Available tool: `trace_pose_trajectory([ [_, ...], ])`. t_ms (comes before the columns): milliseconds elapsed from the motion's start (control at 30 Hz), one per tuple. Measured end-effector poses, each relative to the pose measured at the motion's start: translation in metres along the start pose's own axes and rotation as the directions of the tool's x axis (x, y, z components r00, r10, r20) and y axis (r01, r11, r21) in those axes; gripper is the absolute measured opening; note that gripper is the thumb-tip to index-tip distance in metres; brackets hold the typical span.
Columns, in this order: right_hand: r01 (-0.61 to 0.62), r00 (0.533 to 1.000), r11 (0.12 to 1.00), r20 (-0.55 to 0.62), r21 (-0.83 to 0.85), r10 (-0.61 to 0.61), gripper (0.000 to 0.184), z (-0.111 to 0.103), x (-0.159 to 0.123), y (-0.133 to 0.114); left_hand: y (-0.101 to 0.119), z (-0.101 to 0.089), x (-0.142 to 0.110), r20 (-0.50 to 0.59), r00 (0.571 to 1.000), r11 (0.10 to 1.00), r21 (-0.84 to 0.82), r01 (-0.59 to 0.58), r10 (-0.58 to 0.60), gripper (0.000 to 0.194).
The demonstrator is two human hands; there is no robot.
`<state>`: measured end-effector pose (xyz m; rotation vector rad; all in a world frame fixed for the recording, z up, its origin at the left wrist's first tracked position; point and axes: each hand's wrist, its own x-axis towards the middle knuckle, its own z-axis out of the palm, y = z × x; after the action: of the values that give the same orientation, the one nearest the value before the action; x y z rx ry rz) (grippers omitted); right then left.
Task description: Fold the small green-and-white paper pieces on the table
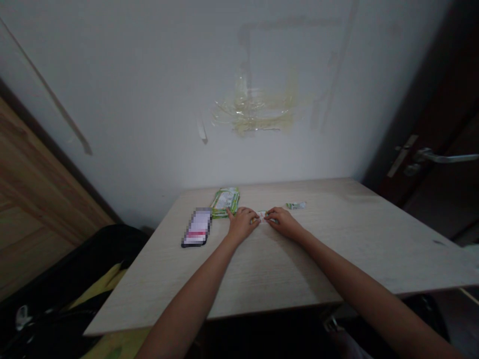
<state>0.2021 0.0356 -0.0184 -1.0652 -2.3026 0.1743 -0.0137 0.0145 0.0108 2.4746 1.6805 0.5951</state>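
Observation:
My left hand (242,222) is closed at the left end of a small white printed strip (262,216) with green edges, its outermost finger stuck out to the left. My right hand (283,222) has its fingers together on the strip's right end. The strip lies low over the table between both hands, its ends covered by the fingertips. Just left of my left hand is a green-and-white printed packet or stack of packets (225,200). Beyond my right hand lies another small green-and-white strip (297,205).
A phone (197,227) with a blurred lit screen lies at the left of the pale wooden table (262,284). Behind stands a wall (168,99) with yellowed tape. A dark door with a metal handle (445,157) is at right; dark bags or cloth (93,264) lie at left.

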Motion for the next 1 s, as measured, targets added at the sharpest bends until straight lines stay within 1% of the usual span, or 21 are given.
trace_pose_trajectory([
  [167,-0.083,0.997,0.996,0.008,-0.012,0.083,0.016,0.002,0.002,-0.001,0.000,0.001,0.000,0.008,1.000,1.000,-0.005,-0.009,0.009,0.029],
  [333,-0.124,0.992,0.992,-0.005,0.022,0.124,0.015,0.005,0.003,0.002,-0.001,0.003,0.001,0.031,0.999,0.999,0.020,0.026,-0.027,0.031],
  [533,-0.159,0.987,0.986,0.007,0.041,0.159,0.017,0.003,0.005,0.000,0.002,0.004,0.000,-0.024,0.998,0.998,0.032,0.050,-0.050,0.040],
  [667,-0.177,0.984,0.982,-0.010,0.071,0.178,0.017,0.003,0.006,0.001,0.001,0.005,0.003,-0.021,0.997,0.997,0.006,0.071,-0.071,0.039],
  [800,-0.152,0.988,0.980,-0.009,0.126,0.155,0.016,0.003,0.006,0.008,-0.001,0.001,0.006,0.038,0.994,0.995,-0.008,0.102,-0.101,0.035],
  [933,-0.122,0.992,0.980,0.022,0.156,0.120,0.019,0.002,0.006,0.019,-0.005,-0.010,0.006,0.133,0.984,0.993,0.011,0.116,-0.117,0.035],
  [1000,-0.104,0.994,0.982,0.058,0.159,0.096,0.023,0.000,0.005,0.025,-0.008,-0.013,0.007,0.186,0.975,0.992,0.032,0.120,-0.124,0.035],
])
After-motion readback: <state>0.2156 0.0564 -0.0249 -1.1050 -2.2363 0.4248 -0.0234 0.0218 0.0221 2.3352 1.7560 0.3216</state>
